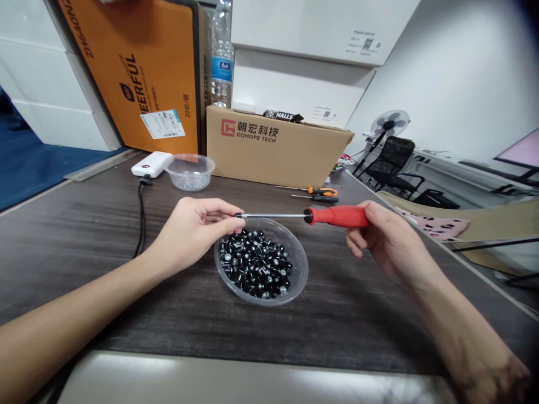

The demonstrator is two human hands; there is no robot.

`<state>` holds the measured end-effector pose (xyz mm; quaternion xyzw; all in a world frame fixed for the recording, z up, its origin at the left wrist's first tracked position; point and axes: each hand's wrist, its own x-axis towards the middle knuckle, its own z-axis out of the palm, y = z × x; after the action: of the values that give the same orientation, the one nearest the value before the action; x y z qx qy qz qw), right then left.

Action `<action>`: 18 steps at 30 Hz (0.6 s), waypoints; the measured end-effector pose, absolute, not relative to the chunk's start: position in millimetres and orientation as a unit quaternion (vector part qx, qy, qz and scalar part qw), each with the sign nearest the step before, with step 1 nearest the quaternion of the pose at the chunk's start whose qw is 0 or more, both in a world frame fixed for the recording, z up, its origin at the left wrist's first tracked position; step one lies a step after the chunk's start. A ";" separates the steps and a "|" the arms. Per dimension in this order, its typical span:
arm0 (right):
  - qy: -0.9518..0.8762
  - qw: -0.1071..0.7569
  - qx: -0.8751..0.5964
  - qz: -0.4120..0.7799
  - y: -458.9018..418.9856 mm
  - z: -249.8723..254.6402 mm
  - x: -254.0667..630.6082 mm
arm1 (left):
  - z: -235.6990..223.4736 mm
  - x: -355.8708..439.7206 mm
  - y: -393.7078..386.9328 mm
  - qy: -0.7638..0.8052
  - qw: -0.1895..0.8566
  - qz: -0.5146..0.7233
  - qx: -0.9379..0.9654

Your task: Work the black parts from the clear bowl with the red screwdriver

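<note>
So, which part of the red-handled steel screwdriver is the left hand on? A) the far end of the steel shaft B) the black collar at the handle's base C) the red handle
A. The left hand pinches the far end of the steel shaft, while the right hand grips the red handle.

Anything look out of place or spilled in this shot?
Nothing stands out. The small black-and-silver parts lie inside the clear bowl below the red-handled screwdriver, with none visibly spilled on the dark table.
</note>
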<state>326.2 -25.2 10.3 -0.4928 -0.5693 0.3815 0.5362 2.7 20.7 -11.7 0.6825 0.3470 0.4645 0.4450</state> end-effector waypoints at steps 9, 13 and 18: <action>-0.557 0.523 -0.514 0.388 -27.8 13.5 326.6 | -9.9 3.5 16.6 0.338 0.398 0.459 0.719; -0.560 0.514 -0.524 0.386 -26.4 10.9 329.2 | -9.4 3.1 15.5 0.337 0.378 0.458 0.731; -0.561 0.503 -0.524 0.397 -26.5 11.8 330.1 | -9.8 3.3 15.1 0.332 0.355 0.457 0.745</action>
<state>330.1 -26.5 11.8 -0.5243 -0.5607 0.3967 0.5034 3.3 15.1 -9.8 0.7452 0.3315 0.4569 0.3551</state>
